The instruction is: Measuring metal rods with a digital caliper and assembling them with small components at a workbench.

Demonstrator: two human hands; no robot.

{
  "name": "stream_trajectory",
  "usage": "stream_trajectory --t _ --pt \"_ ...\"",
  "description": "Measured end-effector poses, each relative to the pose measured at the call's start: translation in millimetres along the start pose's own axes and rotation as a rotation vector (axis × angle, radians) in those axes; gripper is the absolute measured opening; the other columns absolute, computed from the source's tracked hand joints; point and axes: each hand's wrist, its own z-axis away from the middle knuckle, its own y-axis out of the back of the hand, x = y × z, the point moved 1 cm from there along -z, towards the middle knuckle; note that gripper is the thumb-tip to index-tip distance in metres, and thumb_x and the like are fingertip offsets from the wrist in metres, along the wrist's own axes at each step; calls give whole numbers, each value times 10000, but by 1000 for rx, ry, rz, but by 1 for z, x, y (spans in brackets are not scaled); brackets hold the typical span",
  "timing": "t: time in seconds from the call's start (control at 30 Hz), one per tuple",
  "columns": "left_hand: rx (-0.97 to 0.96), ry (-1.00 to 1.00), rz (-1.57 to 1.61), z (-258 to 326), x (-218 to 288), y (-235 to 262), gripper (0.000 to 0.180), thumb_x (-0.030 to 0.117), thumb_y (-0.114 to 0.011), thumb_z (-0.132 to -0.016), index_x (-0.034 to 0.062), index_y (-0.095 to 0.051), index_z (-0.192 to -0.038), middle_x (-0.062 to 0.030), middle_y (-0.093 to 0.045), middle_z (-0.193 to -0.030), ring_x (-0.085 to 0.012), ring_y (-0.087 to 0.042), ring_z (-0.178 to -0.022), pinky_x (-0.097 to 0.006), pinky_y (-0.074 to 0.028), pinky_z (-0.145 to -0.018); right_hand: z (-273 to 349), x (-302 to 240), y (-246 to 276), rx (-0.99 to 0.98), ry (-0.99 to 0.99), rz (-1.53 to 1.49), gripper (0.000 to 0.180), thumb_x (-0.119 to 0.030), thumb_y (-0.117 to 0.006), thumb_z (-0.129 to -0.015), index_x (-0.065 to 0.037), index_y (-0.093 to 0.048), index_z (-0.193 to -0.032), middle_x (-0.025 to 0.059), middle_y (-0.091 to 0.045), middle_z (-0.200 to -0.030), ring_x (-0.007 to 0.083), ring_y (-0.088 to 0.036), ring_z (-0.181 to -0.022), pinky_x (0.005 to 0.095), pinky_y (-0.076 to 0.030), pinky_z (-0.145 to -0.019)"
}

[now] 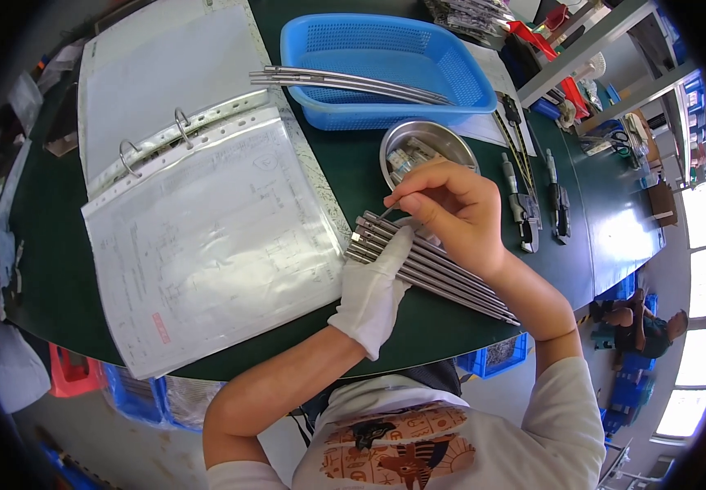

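A bundle of slim metal rods lies slantwise over the green table's near edge, grooved or stepped ends toward the upper left. My left hand, in a white glove, is closed around the bundle near those ends. Above them my bare right hand pinches a thin metal pin between thumb and forefinger. The pin's lower tip is close to the rod ends; whether it touches or enters one I cannot tell. Just behind my right hand stands a round steel bowl holding small pale pieces, partly hidden by that hand.
An open ring binder with sleeved sheets covers the left side. Several more rods rest across a blue plastic basket. At right lie a caliper and two micrometers. A person sits farther off at right.
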Motion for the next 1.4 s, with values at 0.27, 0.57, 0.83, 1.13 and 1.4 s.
stream_trajectory --t 0.27,0.57,0.83,1.13,1.4 --pt "11 -24 8 -1 -1 -1 191 106 -565 -853 49 -543 -1035 -42 -564 -967 -110 -547 -839 -267 -475 -740 2 7 0 38 -12 -102 108 21 -578 -804 43 -586 -909 84 -610 -876 127 -604 -819 231 -487 -725" --pt "46 -43 20 -1 -4 3 228 87 -587 -834 76 -515 -1050 -27 -550 -963 -116 -543 -861 -267 -471 -741 5 -9 -11 -6 517 670 146 -4 -637 -662 -37 -610 -802 72 -597 -737 236 -584 -618 306 -463 -513" --pt "96 -28 -8 0 -6 1 280 63 -573 -836 105 -479 -1096 -34 -526 -1008 -116 -538 -886 -274 -468 -756 6 -2 -12 6 472 684 83 -27 -632 -679 -49 -600 -753 61 -594 -698 233 -587 -610 316 -461 -506" --pt "37 -37 -62 -3 -7 11 286 67 -562 -842 106 -454 -1104 -38 -521 -1001 -133 -535 -899 -294 -464 -756 10 -3 -12 33 532 784 179 1 -646 -676 -45 -554 -823 74 -636 -770 241 -621 -695 313 -491 -584" --pt "-49 25 -50 -1 -5 -3 234 112 -499 -885 -18 -454 -1074 -188 -506 -1134 -283 -488 -1092 -416 -372 -976 3 -44 59 321 171 262 116 2 -409 -827 6 -507 -887 117 -602 -787 207 -590 -708 284 -463 -628"
